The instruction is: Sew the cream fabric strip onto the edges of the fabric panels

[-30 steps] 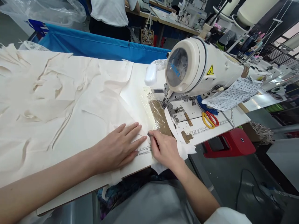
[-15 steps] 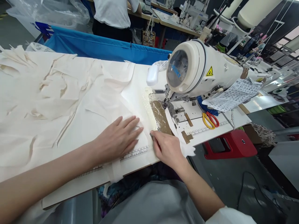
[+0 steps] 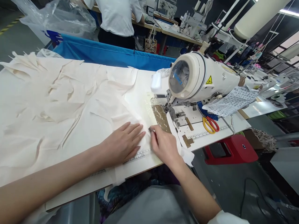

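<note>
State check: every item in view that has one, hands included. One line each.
Left hand: palm down on the cloth, fingers extended
Right hand: fingers curled, pinching a small dark piece
Cloth: spread out, creased, ragged at the far left corner
Machine: upright; running or not, can't tell
Scissors: lying down, blades hidden, open or shut unclear
Sheet: curled, against the machine
Bag: crumpled

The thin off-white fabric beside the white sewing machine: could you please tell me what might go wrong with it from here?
The thin off-white fabric lies in loose folds, so it might shift or crease under the bare left hand. The bare right hand pinches a small dark object, too small to identify; if sharp, it could snag the fabric.
</note>
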`<state>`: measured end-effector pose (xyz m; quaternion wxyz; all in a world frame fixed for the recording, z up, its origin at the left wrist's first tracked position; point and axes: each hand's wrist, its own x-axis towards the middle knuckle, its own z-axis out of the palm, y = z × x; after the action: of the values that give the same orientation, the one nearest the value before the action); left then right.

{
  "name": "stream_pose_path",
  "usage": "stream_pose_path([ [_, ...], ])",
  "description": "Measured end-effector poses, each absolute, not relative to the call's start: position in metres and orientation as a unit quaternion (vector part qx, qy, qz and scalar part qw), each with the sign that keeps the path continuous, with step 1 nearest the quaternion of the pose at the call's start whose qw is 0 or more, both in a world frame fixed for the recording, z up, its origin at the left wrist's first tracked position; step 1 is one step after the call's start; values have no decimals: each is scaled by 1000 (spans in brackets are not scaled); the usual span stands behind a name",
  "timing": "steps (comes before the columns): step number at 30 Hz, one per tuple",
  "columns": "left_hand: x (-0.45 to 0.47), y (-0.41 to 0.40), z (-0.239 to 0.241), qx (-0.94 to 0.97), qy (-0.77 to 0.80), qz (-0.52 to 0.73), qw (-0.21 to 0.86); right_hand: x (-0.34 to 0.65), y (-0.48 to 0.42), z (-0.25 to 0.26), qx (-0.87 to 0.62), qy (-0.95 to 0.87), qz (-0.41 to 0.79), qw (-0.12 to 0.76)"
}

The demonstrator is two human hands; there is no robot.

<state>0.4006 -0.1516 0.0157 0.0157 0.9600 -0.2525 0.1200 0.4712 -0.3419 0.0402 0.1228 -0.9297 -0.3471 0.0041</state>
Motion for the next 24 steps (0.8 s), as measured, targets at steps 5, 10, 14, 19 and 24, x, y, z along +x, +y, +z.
stream_pose_path([
  [5, 400, -153, 17, 959, -260, 109, 1, 479, -329, 38, -922, -370, 16, 111],
  [10, 401, -151, 18, 960, -258, 105, 11, 482, -329, 35, -918, -380, 13, 116],
  [14, 402, -152, 17, 960, -257, 112, 11, 483, -325, 36, -917, -384, 22, 106],
  [19, 402, -153, 19, 959, -260, 116, -7, 484, -324, 43, -914, -394, 29, 93],
  [24, 401, -153, 18, 958, -259, 122, -13, 488, -334, 49, -911, -400, 39, 92],
])
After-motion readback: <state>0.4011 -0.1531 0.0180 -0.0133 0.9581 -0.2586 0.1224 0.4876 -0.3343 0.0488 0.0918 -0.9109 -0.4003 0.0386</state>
